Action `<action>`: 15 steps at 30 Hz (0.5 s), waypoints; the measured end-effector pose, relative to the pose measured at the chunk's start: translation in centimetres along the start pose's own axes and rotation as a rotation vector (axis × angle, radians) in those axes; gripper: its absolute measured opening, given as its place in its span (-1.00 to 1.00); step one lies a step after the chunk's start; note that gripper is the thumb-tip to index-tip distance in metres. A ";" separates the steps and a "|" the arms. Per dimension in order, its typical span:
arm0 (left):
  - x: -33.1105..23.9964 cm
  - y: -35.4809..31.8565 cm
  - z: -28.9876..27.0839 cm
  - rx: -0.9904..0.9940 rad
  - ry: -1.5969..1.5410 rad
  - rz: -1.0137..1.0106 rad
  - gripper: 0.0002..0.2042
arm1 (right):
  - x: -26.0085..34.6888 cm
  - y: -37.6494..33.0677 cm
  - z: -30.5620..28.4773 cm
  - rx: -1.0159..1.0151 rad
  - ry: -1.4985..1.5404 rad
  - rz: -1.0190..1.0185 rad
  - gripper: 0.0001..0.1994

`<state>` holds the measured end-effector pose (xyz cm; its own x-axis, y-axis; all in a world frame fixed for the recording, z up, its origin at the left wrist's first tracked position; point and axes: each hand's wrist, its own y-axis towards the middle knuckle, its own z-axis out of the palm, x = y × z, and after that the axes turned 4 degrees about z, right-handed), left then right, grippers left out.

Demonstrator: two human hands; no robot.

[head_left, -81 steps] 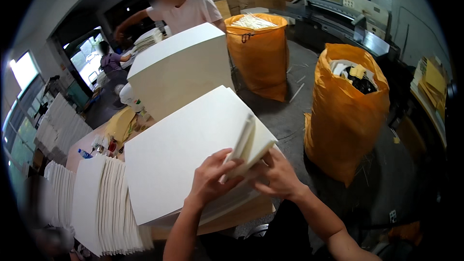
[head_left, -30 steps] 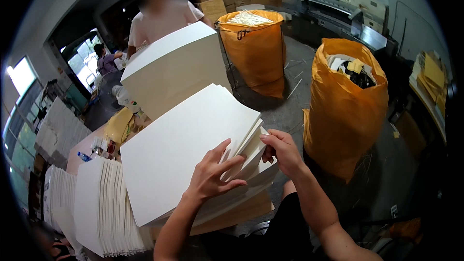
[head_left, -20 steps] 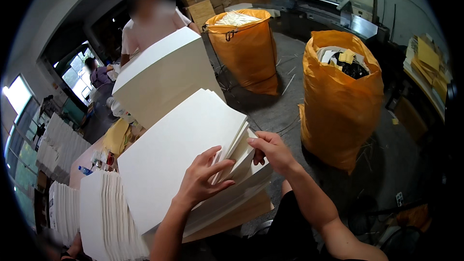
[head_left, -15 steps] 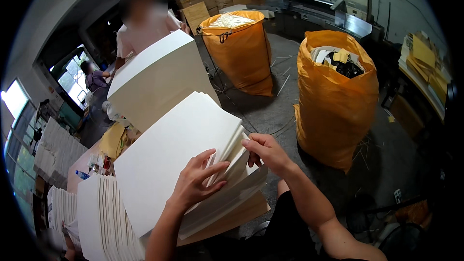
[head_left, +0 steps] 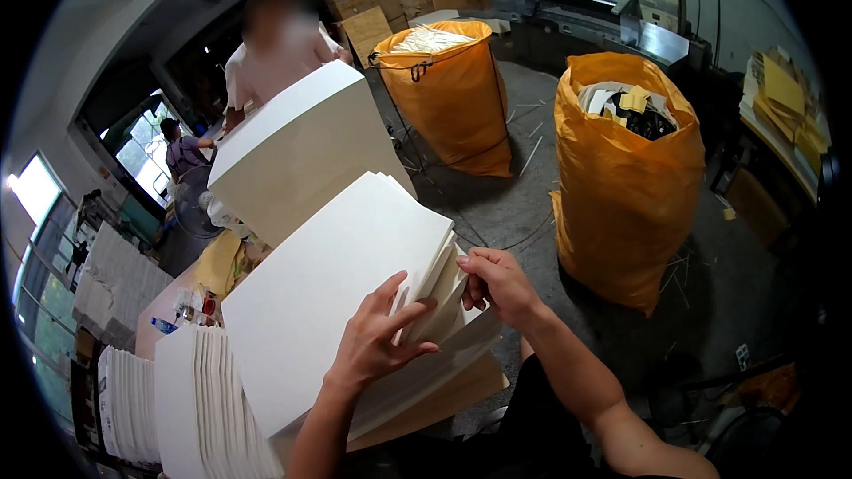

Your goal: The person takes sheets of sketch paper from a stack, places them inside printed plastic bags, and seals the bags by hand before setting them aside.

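A stack of large white paper sheets lies before me, its near right corner lifted and fanned into several layers. My left hand is open, fingers spread along the raised edge of the stack. At the corner, my right hand pinches the edge of some sheets between thumb and curled fingers. How many sheets it grips cannot be made out. Below the sheets a brown board sticks out toward me.
Beyond stands a tall paper stack, with a person in a pink shirt behind it. Two orange sacks, one farther and one nearer, hold scraps on the floor. More paper piles stand at left. A large machine is at the back.
The whole view has shifted slightly, so most things sit a little farther right. Both hands keep nearly the same places on the stack, the right still pinching at the corner.
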<state>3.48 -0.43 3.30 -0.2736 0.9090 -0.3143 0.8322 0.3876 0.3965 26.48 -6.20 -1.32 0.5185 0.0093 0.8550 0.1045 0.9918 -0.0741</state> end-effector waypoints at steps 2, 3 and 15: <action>0.4 -0.4 0.3 0.000 -0.006 -0.002 -0.43 | 0.0 0.0 0.1 -0.009 0.000 -0.002 -0.69; 0.5 -0.3 0.2 0.008 -0.014 -0.005 -0.43 | 0.0 -0.1 0.2 -0.006 -0.005 -0.003 -0.69; 1.0 -0.5 0.0 0.013 0.016 0.006 -0.52 | -0.6 -0.3 0.1 -0.085 -0.532 -0.306 -0.66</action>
<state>2.77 0.30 2.76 -0.2765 0.9135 -0.2985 0.8398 0.3807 0.3871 26.00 -6.53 -1.78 -0.0375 -0.1900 0.9811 0.2598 0.9462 0.1932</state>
